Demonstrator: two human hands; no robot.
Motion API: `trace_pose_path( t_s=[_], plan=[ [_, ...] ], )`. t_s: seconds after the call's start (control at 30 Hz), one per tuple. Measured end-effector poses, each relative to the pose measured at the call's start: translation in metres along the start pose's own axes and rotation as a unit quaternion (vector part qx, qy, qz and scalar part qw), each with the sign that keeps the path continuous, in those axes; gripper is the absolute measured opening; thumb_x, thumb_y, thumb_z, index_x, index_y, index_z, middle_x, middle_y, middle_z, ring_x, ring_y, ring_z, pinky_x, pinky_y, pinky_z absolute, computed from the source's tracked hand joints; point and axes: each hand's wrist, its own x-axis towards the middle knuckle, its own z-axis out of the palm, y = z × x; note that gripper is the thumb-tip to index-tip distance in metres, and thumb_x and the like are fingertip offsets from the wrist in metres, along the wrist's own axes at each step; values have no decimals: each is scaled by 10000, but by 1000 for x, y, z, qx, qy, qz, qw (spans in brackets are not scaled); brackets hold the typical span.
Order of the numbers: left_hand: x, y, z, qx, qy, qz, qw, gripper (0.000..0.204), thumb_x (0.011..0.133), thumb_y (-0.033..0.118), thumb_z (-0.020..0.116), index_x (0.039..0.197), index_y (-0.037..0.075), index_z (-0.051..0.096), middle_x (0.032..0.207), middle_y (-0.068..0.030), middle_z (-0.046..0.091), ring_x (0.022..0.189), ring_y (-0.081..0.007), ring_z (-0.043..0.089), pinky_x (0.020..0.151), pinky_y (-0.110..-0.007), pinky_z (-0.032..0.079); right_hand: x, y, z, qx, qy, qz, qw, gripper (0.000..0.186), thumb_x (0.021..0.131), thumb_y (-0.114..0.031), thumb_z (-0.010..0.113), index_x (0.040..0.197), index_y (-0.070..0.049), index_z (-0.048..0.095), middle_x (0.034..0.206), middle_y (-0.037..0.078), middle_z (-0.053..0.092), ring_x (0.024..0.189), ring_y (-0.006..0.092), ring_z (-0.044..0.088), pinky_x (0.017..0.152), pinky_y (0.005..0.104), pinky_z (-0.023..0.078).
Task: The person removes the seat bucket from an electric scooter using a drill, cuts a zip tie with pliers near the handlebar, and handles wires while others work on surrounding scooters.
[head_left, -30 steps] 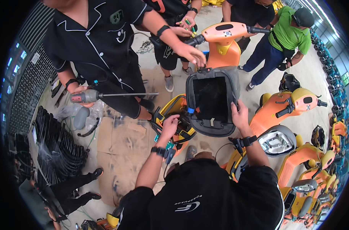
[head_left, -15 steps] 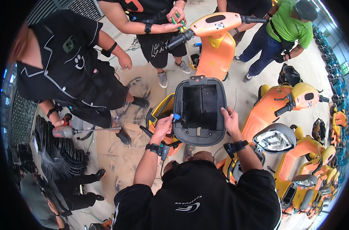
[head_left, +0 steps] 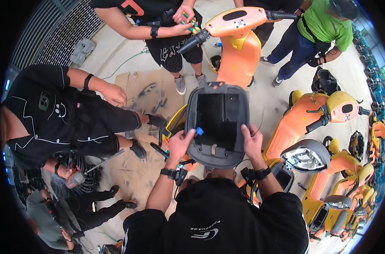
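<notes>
Over the last second the dark grey box (head_left: pixel 240 108) comes lower in the frame and nearer the person's body, and the left hand (head_left: pixel 180 146), apart from it at first, is now at its left rim; the box therefore appears steadied from both sides. The co-worker (head_left: pixel 61 114) with the drill (head_left: pixel 76 178) has moved further into the left of the frame, clear of the box. The box sits at the frame's centre, its upper edge overlapping the orange scooter (head_left: pixel 239 59) in view; whether they touch, I cannot tell. The right hand (head_left: pixel 252 142) pinches the right rim, thumb on top, the fingers partly hidden; the left is curled with its thumb by the rim, its grip underneath hidden. Rounded at the corners, the box has a matt frame around a deep black rectangular recess, a blue tab (head_left: pixel 199 131) just beside the left thumb and a small beige tab (head_left: pixel 214 149) near its lower edge.
</notes>
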Motion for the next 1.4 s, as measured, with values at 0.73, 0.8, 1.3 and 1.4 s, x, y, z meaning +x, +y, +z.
trace_pose_path(
  t_s=[0.73, 0.8, 1.3, 1.4],
  plan=[
    [1, -3, 18, 234, 39, 25, 971, 676, 592, 526, 651, 956, -31, 530, 802, -220, 588, 799, -343, 565, 698, -394, 444, -24, -15, 2, -78, -42, -78, 993, 242, 797, -146, 543, 650, 23, 450, 506, 11, 355, 485, 62, 295, 420, 244, 265],
    [-5, -6, 21, 210, 26, 38, 977, 653, 611, 517, 639, 955, -25, 520, 805, -214, 589, 804, -351, 562, 703, -403, 442, -25, -12, 3, -56, -24, -67, 996, 251, 800, -142, 540, 636, 16, 434, 508, -4, 352, 491, 54, 291, 421, 238, 261],
    [-7, 14, 59, -527, -258, -189, 787, 242, 834, 180, 498, 974, -16, 507, 830, -107, 550, 759, -217, 556, 719, -331, 474, -21, 12, -8, 67, -78, 25, 994, 299, 805, -155, 547, 564, -66, 394, 547, -81, 355, 509, 13, 285, 431, 203, 222],
    [-30, -9, 27, -403, -163, 16, 901, 328, 845, 189, 485, 1083, -36, 461, 1093, -152, 505, 959, -233, 524, 805, -331, 439, -19, 21, -12, 67, -87, 25, 994, 277, 810, -157, 537, 582, -59, 415, 558, -69, 397, 518, 14, 322, 442, 198, 257]
  ],
)
